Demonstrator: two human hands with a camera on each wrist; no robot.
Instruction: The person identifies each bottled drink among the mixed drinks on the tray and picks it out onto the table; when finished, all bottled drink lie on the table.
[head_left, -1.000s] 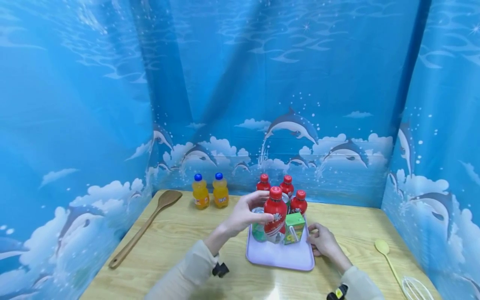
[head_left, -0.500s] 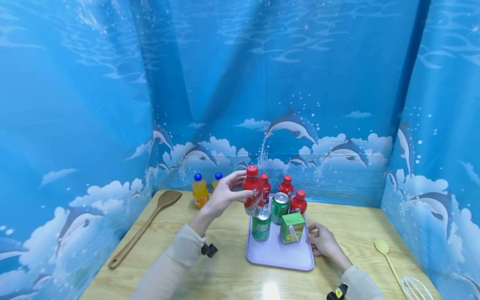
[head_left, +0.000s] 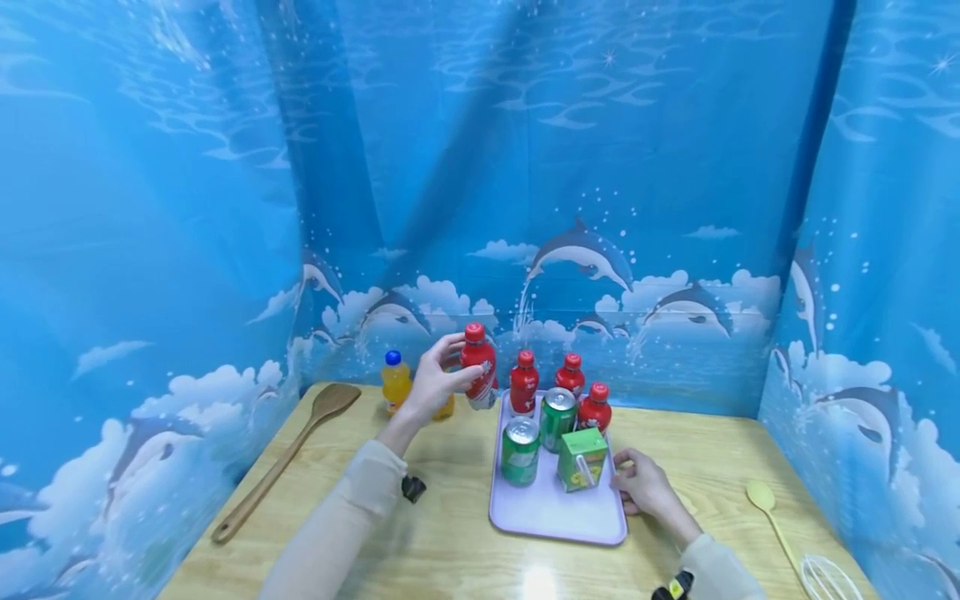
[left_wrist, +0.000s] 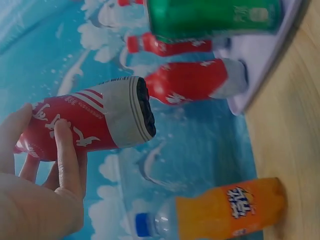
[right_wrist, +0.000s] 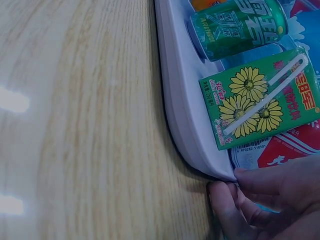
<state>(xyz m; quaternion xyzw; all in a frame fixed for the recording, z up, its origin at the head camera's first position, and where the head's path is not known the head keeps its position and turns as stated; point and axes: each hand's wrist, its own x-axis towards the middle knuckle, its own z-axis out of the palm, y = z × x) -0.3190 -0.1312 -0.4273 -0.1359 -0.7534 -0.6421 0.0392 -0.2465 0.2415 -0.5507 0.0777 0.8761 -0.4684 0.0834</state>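
Observation:
My left hand [head_left: 431, 385] grips a red-labelled drink bottle [head_left: 478, 368] around its upper body, off the tray's left back corner. In the left wrist view the bottle's dark base [left_wrist: 143, 109] shows, raised off the table. My right hand [head_left: 649, 487] pinches the right rim of a pale lilac tray [head_left: 555, 518], thumb and finger at its edge in the right wrist view. On the tray stand two green cans, one in front [head_left: 520, 454] and one behind [head_left: 558, 422], a green drink carton [head_left: 582, 460] with a straw, and three red bottles [head_left: 523, 385].
An orange soda bottle [head_left: 395, 382] with a blue cap stands at the back left; another is mostly hidden behind my left hand. A wooden spatula [head_left: 330, 406] lies left, a yellow spoon [head_left: 762, 497] and whisk [head_left: 828, 577] right. A blue dolphin curtain [head_left: 577, 167] borders the table.
My left hand has carried the red bottle from over the tray leftward and back, uncovering the cans and carton and covering one orange bottle. The right hand stays at the tray's rim.

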